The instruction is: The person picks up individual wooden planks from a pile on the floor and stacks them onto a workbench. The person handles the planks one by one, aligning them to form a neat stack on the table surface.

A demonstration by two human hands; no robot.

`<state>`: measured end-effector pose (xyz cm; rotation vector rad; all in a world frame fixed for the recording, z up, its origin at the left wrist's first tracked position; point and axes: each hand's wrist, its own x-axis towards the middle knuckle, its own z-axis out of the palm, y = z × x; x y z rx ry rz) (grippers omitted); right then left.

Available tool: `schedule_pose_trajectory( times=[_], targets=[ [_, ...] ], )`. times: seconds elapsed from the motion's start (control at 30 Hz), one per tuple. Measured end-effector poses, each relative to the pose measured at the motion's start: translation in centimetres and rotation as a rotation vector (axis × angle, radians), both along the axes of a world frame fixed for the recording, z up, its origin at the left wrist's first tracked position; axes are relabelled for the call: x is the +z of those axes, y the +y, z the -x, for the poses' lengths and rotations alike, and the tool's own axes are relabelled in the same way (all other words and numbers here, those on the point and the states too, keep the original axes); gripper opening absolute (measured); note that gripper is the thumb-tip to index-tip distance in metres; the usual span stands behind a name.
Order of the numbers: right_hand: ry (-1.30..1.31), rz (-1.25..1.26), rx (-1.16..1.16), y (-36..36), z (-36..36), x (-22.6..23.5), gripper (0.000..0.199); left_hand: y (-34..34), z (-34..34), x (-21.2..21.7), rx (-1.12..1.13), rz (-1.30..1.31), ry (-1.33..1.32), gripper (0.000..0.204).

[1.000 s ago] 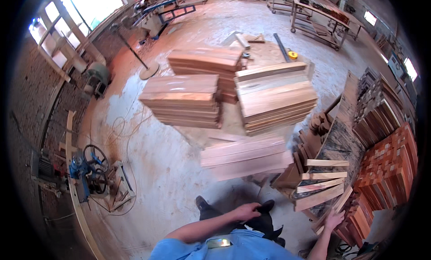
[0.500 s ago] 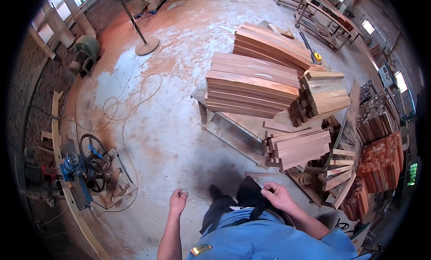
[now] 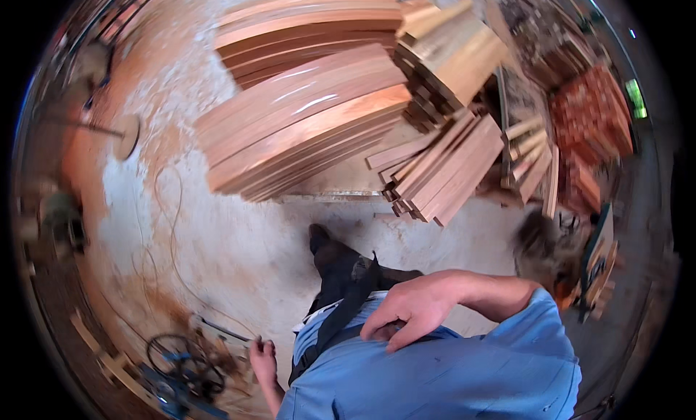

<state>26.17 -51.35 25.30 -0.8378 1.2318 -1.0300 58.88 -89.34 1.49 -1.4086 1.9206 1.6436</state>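
My right hand [image 3: 420,304] hangs in front of the belly of my blue shirt, its thumb apart from the bent fingers and nothing visible in it. Low at the left, my left hand [image 3: 262,356] is closed with curled fingers; whatever it may hold is too small to make out. The end of a thin dark rod [image 3: 226,329] appears beside its fingertips, and I cannot tell whether they touch. Beyond my feet lies a large stack of reddish planks [image 3: 304,108]. Nearer my right hand, a smaller pile of narrow boards [image 3: 449,173] sticks out toward me.
Behind is another plank stack [image 3: 304,28], with paler boards [image 3: 457,54] to its right. Short red-brown blocks [image 3: 591,115] are piled at the far right. A spoked handwheel [image 3: 181,362] stands low left, and a loose cable [image 3: 174,231] trails over the floor.
My view has turned right and moved closer to the plank stacks. My right hand has come in front of my belly. The handwheel machine now sits lower in the picture.
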Motion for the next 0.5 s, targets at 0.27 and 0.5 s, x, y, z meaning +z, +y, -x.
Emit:
schedule_pose_trajectory(
  times=[0.27, 0.5],
  targets=[
    [-0.179, 0.053, -0.321, 2.4, -5.0, 0.1, 0.047, -8.8, 10.3, 3.1, -0.339, -0.014, -0.116, 0.044],
    [-0.314, 0.233, -0.786, 3.5, -22.6, -0.4, 0.044, -14.6, 21.8, -0.4, -0.963, 0.029, 0.002, 0.044]
  ],
)
